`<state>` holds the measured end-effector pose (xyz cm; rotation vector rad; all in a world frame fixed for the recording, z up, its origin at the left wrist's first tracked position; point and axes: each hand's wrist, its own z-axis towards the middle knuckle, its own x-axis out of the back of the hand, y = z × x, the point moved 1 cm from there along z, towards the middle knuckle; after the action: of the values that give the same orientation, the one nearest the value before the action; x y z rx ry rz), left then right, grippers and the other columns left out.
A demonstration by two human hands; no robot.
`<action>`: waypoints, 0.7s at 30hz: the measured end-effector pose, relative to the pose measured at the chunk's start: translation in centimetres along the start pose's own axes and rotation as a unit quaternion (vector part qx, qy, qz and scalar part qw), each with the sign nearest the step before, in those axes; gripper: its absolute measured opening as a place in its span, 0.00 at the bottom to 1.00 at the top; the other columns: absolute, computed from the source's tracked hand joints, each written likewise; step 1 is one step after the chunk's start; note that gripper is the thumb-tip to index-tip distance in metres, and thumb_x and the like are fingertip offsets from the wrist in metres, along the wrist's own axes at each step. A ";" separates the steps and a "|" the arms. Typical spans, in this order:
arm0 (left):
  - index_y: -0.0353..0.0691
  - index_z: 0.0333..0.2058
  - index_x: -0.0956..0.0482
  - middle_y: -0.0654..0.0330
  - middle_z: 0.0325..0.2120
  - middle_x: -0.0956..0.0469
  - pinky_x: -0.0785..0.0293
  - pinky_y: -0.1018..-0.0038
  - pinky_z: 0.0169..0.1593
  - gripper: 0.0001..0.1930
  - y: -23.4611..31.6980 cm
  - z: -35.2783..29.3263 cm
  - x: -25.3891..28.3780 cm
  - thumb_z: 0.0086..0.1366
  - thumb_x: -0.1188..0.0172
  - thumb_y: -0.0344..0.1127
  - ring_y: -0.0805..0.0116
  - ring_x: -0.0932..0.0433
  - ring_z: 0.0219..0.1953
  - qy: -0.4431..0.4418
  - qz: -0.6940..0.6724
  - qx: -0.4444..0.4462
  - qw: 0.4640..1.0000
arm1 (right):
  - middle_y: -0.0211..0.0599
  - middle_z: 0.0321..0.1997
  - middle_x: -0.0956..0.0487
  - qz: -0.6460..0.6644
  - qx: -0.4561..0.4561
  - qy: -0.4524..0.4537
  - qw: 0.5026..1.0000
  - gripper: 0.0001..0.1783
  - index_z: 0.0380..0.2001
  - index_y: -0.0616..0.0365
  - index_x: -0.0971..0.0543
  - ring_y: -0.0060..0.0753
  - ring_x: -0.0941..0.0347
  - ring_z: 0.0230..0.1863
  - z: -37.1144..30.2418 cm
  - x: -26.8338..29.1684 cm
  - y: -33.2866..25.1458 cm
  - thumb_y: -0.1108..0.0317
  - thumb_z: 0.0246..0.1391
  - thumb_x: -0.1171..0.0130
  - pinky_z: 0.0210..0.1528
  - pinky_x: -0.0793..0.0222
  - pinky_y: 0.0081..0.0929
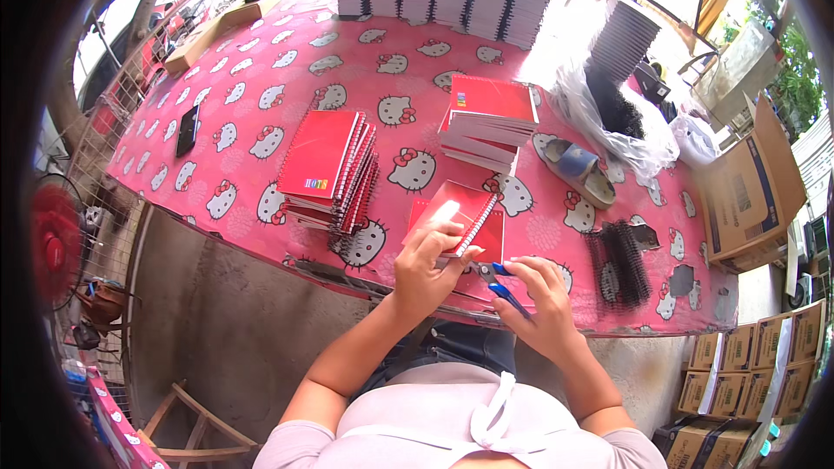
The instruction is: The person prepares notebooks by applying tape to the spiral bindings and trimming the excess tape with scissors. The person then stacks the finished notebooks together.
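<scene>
While the left grip (423,271) pinches a red notebook (462,207) by its near end, the right grip (543,300) curls around blue pliers (506,293), their tip near its coil. The notebook is over the near side of the worktop (248,230). One red stack (320,156) stands left, another (493,102) beyond; black coils (618,269) lie right.

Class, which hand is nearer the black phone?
Left. The left hand, on a red notebook, is right of the phone; the right hand, holding blue-handled pliers, is farther right.

Pink patterned table (347,71), grey floor (226,321), wire mesh (113,226) left, bright daylight beyond.
</scene>
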<state>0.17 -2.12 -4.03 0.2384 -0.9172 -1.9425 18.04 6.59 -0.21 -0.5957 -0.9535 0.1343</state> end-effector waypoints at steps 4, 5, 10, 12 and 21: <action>0.34 0.30 0.22 0.51 0.34 0.20 0.21 0.74 0.34 0.11 -0.5 -1.2 -0.1 0.48 0.30 0.21 0.63 0.19 0.35 -0.011 -0.047 0.070 0.996 | 0.46 0.45 0.25 -0.042 0.023 0.015 0.999 0.24 0.47 0.61 0.25 0.51 0.29 0.49 1.6 -0.1 -1.3 0.63 0.47 0.33 0.52 0.35 0.44; 0.35 0.30 0.22 0.53 0.34 0.19 0.22 0.71 0.37 0.11 -0.7 -1.6 -0.2 0.47 0.31 0.20 0.61 0.19 0.36 -0.005 -0.045 0.072 0.996 | 0.46 0.44 0.24 0.018 -0.011 -0.015 1.000 0.23 0.47 0.62 0.25 0.48 0.28 0.47 1.6 -0.2 -1.2 0.63 0.49 0.34 0.50 0.33 0.42; 0.37 0.29 0.22 0.55 0.32 0.18 0.23 0.68 0.41 0.13 0.2 -0.9 0.2 0.43 0.33 0.18 0.59 0.19 0.36 0.009 -0.008 -0.064 0.998 | 0.38 0.39 0.21 0.565 -0.355 -0.199 0.718 0.18 0.46 0.66 0.24 0.30 0.24 0.37 0.8 -0.5 2.5 0.63 0.59 0.41 0.39 0.26 0.28; 0.38 0.29 0.22 0.55 0.32 0.18 0.24 0.67 0.41 0.13 0.4 -0.2 0.2 0.43 0.33 0.17 0.60 0.19 0.35 0.013 -0.019 -0.085 0.996 | 0.34 0.39 0.22 0.632 -0.336 -0.211 0.666 0.17 0.47 0.66 0.24 0.22 0.24 0.36 0.9 -0.4 2.7 0.64 0.61 0.44 0.38 0.25 0.23; 0.33 0.43 0.28 0.56 0.32 0.23 0.30 0.76 0.36 0.08 3.3 10.2 9.6 0.66 0.47 0.23 0.73 0.27 0.28 0.117 0.005 -0.184 0.976 | 0.51 0.49 0.24 -0.165 -0.196 -0.002 0.967 0.29 0.48 0.62 0.24 0.51 0.30 0.52 -5.0 1.6 8.7 0.56 0.45 0.31 0.58 0.38 0.43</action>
<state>-7.92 -5.79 7.29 0.2366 -0.3935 -1.9829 24.23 12.33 -5.91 -0.7881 -1.0785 -0.3606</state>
